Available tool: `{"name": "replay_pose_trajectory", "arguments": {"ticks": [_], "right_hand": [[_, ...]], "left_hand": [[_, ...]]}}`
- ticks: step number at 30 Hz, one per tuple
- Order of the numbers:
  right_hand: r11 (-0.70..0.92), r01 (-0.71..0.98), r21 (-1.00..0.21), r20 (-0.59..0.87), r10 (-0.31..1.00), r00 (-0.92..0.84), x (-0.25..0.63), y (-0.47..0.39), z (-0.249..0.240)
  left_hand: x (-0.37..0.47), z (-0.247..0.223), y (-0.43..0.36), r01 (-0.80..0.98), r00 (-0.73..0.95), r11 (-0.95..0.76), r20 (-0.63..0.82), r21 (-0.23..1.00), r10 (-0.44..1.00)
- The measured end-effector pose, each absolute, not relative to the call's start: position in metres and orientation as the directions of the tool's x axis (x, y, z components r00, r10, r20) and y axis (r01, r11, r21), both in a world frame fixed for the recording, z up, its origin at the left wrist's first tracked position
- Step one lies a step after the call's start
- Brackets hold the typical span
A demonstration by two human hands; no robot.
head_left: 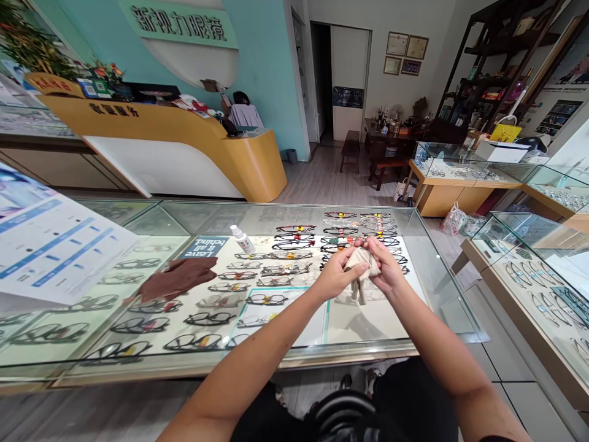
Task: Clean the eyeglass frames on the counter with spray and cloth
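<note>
- Overall, room: an eyewear shop with a teal wall, a curved yellow reception desk (184,132), framed certificates (407,52) and a dark shelving unit (488,67) at the right.
- Counter (432,270): a long glass-topped display case; inside it, rows of spectacle frames (276,270) lie flat on a pale lining.
- Second display case (543,276), to the right, also holds spectacle frames.
- Printed sheet (55,245) lies on the glass at the left.
- Brown cloth (177,277) lies crumpled on the glass, left of centre.
- Spray bottle (242,239), small and white, lies tilted on the glass near the brown cloth.
- Beige cloth (362,267): held above the counter, right of centre, between both hands, one end hanging down.
- Left hand (338,273): grip clenched around the beige cloth.
- Right hand (385,265): grip likewise closed on the beige cloth, touching the left hand.
</note>
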State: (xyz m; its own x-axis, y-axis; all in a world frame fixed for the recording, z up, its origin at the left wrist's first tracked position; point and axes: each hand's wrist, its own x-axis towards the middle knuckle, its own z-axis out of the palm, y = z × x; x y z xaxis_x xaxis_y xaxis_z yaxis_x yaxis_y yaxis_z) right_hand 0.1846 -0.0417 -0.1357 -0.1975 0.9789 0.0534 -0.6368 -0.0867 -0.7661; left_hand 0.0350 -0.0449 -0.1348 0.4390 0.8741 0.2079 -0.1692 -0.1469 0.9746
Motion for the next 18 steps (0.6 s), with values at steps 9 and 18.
{"name": "replay_pose_trajectory", "arguments": {"ticks": [9,18], "right_hand": [[-0.076,-0.567,-0.82,0.081,0.966,-0.246,0.177,-0.046,-0.138],[0.038,-0.512,-0.858,0.14,0.977,-0.163,0.199,-0.041,-0.12]], "left_hand": [[0.043,-0.141,-0.05,-0.155,0.211,-0.218,0.247,0.964,0.946],[0.036,-0.143,-0.032,-0.315,0.296,0.1,-0.003,0.944,0.955]]}}
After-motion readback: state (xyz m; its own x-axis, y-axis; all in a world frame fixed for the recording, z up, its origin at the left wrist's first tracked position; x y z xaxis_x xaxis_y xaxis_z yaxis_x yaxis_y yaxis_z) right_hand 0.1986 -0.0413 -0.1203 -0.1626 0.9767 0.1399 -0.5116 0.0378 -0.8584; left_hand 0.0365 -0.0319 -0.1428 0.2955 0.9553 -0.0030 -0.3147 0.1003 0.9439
